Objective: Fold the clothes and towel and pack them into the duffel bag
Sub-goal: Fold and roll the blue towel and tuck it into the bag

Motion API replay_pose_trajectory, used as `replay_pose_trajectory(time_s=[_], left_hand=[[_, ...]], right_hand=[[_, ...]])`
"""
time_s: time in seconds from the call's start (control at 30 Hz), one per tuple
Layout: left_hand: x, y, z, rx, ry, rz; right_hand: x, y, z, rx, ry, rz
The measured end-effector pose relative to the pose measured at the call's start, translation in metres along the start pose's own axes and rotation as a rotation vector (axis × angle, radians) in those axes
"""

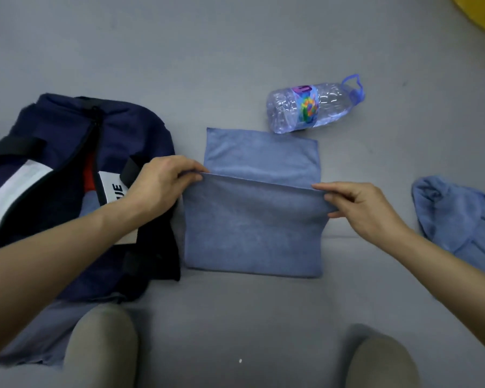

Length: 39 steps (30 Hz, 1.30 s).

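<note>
Head view showed the person's left hand (157,189) and right hand (359,205) each pinching a corner of the blue microfibre rectangular towel (252,228). I judged it light and limp, best held at those 2 corners. It lay half-folded on the grey padded surface (235,303), beside the navy fabric duffel bag (53,152).

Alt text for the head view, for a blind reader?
The left hand and right hand pinch the ends of the folded-over edge of a blue towel. A navy duffel bag lies to its left, a plastic bottle beyond, a crumpled blue cloth to its right.
</note>
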<state>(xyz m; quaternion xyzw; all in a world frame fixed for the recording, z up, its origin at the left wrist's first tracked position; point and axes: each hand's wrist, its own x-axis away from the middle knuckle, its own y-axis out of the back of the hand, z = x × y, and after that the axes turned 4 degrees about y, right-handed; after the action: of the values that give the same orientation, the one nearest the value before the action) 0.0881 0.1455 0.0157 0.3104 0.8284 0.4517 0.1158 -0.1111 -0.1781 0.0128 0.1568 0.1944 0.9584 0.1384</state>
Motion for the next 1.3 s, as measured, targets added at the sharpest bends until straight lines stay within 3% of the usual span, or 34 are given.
replay_pose_trajectory(time_s=[0.17, 0.27, 0.37, 0.5, 0.6, 0.9, 1.07, 1.3], left_hand=[[-0.087, 0.005, -0.008, -0.023, 0.112, -0.128], [-0.115, -0.009, -0.015, -0.073, 0.195, -0.245], [-0.091, -0.046, -0.022, -0.119, 0.123, -0.173], [-0.023, -0.116, -0.006, -0.246, -0.016, 0.040], [0.028, -0.148, 0.014, -0.386, 0.002, 0.202], [0.104, -0.149, 0.012, -0.559, -0.109, 0.295], [0.125, -0.116, -0.004, -0.530, -0.176, 0.483], [0.141, -0.069, -0.002, -0.663, -0.313, 0.513]], right_hand=[[-0.105, 0.012, 0.007, 0.054, -0.018, -0.174], [-0.138, 0.006, 0.006, 0.261, -0.004, -0.204], [-0.122, -0.019, -0.012, 0.594, -0.007, 0.010], [-0.068, -0.055, -0.051, 0.971, 0.152, 0.248], [-0.037, -0.068, -0.070, 1.034, 0.193, 0.367], [0.036, -0.066, -0.103, 1.151, 0.310, 0.373], [0.090, -0.073, -0.104, 1.121, 0.381, 0.397], [0.119, -0.066, -0.115, 1.128, 0.338, 0.462]])
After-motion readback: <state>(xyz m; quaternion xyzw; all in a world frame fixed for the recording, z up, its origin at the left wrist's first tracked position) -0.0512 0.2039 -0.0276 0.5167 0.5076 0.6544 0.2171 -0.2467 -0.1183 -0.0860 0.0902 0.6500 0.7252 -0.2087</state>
